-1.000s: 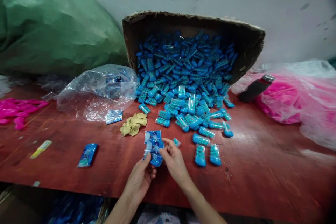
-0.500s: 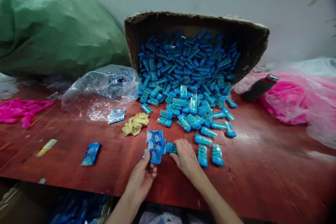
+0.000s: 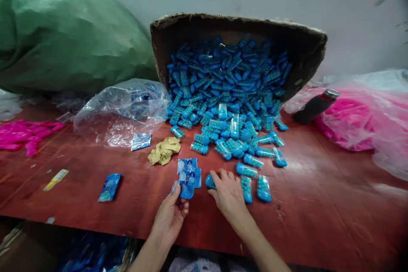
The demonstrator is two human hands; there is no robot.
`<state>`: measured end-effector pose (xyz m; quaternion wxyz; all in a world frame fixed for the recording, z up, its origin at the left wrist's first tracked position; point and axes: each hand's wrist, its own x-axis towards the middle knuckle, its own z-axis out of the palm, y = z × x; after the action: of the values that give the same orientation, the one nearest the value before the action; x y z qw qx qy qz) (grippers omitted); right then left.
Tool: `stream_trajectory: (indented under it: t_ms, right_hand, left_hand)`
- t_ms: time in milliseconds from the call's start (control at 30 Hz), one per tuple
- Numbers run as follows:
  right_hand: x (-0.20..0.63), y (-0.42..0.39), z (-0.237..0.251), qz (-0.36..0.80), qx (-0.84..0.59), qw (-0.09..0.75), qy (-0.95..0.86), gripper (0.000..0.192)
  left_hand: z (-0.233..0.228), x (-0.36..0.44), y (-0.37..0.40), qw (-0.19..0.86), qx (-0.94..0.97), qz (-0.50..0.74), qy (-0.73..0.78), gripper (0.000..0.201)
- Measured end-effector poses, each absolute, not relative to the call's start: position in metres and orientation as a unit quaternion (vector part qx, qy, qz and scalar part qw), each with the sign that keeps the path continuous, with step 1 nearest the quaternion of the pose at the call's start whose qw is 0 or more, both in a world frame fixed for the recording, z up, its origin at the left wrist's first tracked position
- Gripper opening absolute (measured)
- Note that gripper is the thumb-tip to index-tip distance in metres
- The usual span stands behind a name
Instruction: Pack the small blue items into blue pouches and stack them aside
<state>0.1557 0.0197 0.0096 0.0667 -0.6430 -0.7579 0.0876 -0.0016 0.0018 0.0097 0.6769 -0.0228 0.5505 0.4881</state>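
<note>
Your two hands are apart, low over the red table [image 3: 306, 216], with both forearms reaching in from the near edge. Your left hand [image 3: 170, 216] is turned partly palm up, thumb on top and fingers curled beneath, pinching a blue packet [image 3: 187, 191] by its near left corner. That packet's far part overlaps the other packets [image 3: 191, 165] lying on the table.

Your right hand [image 3: 228, 193] is palm down, its wrist angled inward, fingers spread and bent over a tube [image 3: 209, 181], thumb along the near side. The tube lies just right of the packets, its blue end showing past your fingertips; your hand hides the rest, so you cannot tell how firmly it is gripped. Two upright-pointing tubes [image 3: 263, 188] lie just right of that hand, and the box [image 3: 306, 59] of tubes stands beyond.
</note>
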Motion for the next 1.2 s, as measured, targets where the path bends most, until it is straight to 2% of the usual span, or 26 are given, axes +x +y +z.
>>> stream_trajectory:
  t_ms: [133,267,333,467,533,833,1200]
  right_hand:
    - [0.158,0.035,0.02,0.146,-0.604,0.022,-0.783,0.041]
    - [0.165,0.048,0.022,0.257,-0.599,0.073,-0.755,0.018]
    - [0.168,0.049,0.021,0.331,-0.611,0.149,-0.704,0.014]
    - [0.163,0.035,0.019,0.61,-0.555,0.373,-0.426,0.028]
    - [0.156,0.026,0.018,0.676,-0.503,0.418,-0.339,0.038]
    - [0.149,0.012,0.018,0.723,-0.452,0.43,-0.298,0.033]
    - [0.14,0.0,0.013,0.691,-0.479,0.427,-0.334,0.034]
  left_hand:
    - [0.007,-0.001,0.001,0.684,-0.018,0.482,0.548,0.01]
    - [0.008,-0.001,0.001,0.684,-0.03,0.479,0.55,0.009]
    - [0.009,-0.001,0.001,0.681,-0.041,0.481,0.55,0.009]
    - [0.009,0.002,0.003,0.68,-0.051,0.494,0.54,0.012]
    - [0.008,0.004,0.004,0.678,-0.051,0.499,0.537,0.013]
    - [0.004,0.003,0.002,0.663,-0.011,0.53,0.529,0.012]
    - [0.008,0.004,0.0,0.65,0.066,0.556,0.514,0.018]
